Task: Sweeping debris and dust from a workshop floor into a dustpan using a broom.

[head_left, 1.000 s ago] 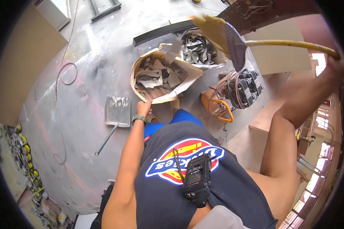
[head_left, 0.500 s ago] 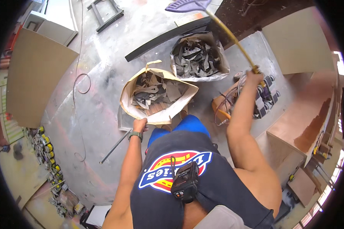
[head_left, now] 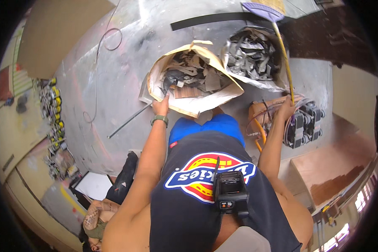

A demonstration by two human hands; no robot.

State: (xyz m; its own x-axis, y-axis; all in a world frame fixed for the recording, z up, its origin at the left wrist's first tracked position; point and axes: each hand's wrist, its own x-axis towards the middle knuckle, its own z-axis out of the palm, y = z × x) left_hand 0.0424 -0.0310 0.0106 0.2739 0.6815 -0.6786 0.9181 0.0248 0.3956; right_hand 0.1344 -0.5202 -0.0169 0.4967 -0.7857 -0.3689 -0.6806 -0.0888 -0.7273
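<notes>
My left hand point(head_left: 161, 106) is closed on the near left rim of a cream paper sack point(head_left: 197, 106). The sack gapes wide and is filled with torn grey and brown scraps point(head_left: 212, 82). In my right hand point(head_left: 286, 110) is the yellow handle of a broom point(head_left: 284, 54), its purple head pointing away from me at the top. The handle crosses the right edge of a second, white sack point(head_left: 283, 80), which holds grey strips. A thin dark rod point(head_left: 130, 120) slants down to the left beside my left wrist.
An air compressor point(head_left: 304, 126) with hoses stands under my right hand. Behind the sacks lies a long black strip point(head_left: 210, 19). A thin cable point(head_left: 97, 75) loops over the grey floor. Brown cabinet panels point(head_left: 323, 176) rise at right; a person's arm point(head_left: 97, 212) shows lower left.
My right hand and the broom have come lower, and the broom head now sits above the white sack. My left hand stays on the cream sack. A person has entered view at lower left.
</notes>
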